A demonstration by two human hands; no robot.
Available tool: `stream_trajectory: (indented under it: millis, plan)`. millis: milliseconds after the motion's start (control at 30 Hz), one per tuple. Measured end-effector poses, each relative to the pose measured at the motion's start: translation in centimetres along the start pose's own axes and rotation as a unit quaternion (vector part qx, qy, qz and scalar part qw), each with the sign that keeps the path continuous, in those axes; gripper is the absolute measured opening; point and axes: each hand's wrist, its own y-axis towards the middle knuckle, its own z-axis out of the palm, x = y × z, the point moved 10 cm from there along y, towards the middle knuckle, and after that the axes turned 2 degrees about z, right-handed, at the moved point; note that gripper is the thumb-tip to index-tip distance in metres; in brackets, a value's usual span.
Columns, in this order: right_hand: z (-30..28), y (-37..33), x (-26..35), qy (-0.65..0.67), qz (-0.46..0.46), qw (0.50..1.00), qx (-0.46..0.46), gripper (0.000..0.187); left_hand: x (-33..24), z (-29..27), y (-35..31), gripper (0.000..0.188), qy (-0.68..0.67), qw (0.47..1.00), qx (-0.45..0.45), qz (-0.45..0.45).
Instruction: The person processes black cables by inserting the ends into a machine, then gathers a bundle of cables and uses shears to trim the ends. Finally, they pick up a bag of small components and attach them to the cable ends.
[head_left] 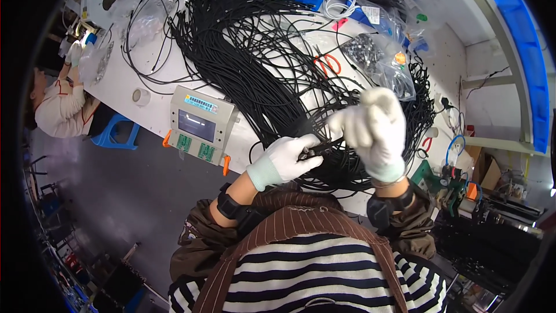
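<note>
Sitting left on the white bench [145, 75], a grey tester box [201, 124] stays within reach. Left hand [284, 159] pinches one black cable [313, 152] from the bundle [260, 64]; right hand [373, 130], blurred, seems curled around its strand, keeping it taut.

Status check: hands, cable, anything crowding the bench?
Left hand pinching black cable end. Right hand raised, fingers on the same strand. Big cable bundle sprawled behind; tester box left.
</note>
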Motion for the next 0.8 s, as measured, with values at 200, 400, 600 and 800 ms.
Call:
stream_trajectory:
  millis: [200, 400, 600, 800]
  plan:
    - [0.5, -1.6, -1.6, -0.271, 0.051, 0.956, -0.103, 0.023, 0.0, 0.7, 0.5, 0.034, 0.049, 0.998, 0.002, 0.028]
    - [3.3, 0.6, -0.8, -0.516, -0.088, 0.846, 0.097, 0.025, 0.3, -1.0, 0.4, 0.033, 0.032, 0.997, -0.059, 0.03]
    - [1.2, 0.9, -4.4, -0.463, -0.1, 0.88, 0.046, 0.02, 2.4, -1.0, 1.2, 0.033, 0.03, 0.998, -0.052, 0.008]
    - [-4.7, 4.6, -7.0, -0.564, 0.12, 0.815, 0.056, 0.012, 6.4, -3.4, 1.3, 0.024, -0.239, 0.946, -0.138, -0.169]
